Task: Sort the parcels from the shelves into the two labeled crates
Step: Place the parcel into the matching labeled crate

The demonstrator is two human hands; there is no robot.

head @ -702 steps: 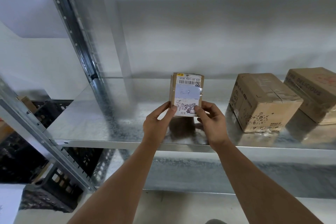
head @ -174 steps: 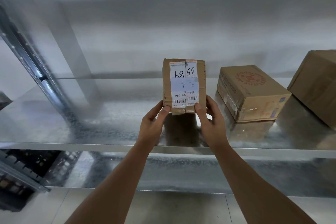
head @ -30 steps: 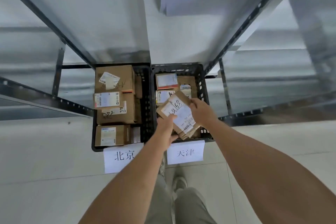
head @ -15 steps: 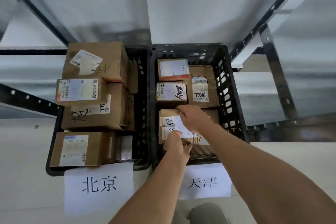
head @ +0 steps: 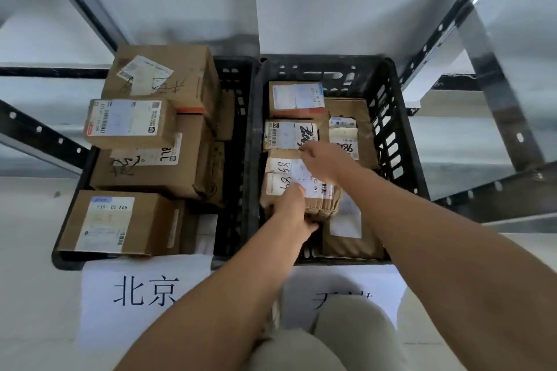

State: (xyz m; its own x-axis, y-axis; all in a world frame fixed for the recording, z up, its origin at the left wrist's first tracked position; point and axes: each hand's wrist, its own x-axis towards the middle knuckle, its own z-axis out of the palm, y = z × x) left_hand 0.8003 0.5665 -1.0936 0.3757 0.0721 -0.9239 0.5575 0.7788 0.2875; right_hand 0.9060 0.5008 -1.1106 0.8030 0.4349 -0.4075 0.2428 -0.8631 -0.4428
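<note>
A: Head view: where's your brown taped cardboard parcel (head: 294,187)?

B: In the right black plastic crate (head: 401,141), near its front edge, long axis left to right. Your left hand (head: 294,211) grips its near edge; your right hand (head: 324,158) pinches its far edge. Both are equally close, ready to let go.

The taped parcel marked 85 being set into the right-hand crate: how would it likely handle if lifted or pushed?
The parcel looks like a flat-sided cardboard box, so probably stiff and unlikely to roll. Its wrinkled tape wrap may be a bit slick. The left hand grips its near edge while the right hand rests on top, suggesting it is fairly light.
</note>
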